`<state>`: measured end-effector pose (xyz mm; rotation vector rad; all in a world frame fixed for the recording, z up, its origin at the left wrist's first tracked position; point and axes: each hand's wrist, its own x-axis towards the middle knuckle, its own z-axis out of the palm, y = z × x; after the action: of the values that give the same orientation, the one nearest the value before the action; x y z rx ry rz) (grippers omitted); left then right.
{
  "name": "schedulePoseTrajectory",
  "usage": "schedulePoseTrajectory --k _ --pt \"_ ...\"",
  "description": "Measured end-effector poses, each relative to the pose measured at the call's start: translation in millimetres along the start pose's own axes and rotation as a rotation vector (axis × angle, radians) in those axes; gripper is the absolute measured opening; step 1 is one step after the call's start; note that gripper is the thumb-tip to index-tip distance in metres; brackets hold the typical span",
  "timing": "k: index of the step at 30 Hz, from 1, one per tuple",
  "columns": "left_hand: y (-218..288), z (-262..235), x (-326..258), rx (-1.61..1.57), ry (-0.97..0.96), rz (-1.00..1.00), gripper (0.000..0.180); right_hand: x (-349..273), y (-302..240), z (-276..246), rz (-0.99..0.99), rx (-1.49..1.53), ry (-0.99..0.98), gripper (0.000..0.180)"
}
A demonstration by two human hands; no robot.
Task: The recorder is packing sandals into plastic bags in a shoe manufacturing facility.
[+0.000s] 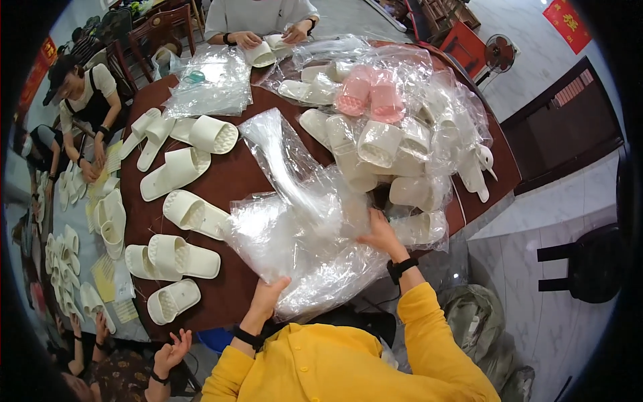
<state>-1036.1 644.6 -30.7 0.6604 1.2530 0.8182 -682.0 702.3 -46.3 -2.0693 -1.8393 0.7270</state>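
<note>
Clear plastic bags (301,224) lie heaped at the near edge of the brown counter (231,295). The left hand (268,298) grasps their near left edge; the right hand (382,236) is at their right side, though whether it is closed on them cannot be determined. Loose white slippers (194,261) lie to the left; bagged slippers (378,144), one pair pink, are piled to the right.

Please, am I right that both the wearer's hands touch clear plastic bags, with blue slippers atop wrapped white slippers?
The blue is wrong: the head view shows pink slippers atop wrapped white slippers; the left hand and right hand touch clear plastic bags.
</note>
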Motion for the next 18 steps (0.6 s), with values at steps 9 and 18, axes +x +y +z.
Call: schedulePoseTrajectory --k 9,18 --pt "54 0 -24 0.497 0.055 0.328 0.029 -15 -128 -55 -0.719 -0.17 0.043 0.076" --pt "131 -185 -179 0.044 0.362 0.217 0.029 31 -60 -49 -0.517 -0.088 -0.058 0.027"
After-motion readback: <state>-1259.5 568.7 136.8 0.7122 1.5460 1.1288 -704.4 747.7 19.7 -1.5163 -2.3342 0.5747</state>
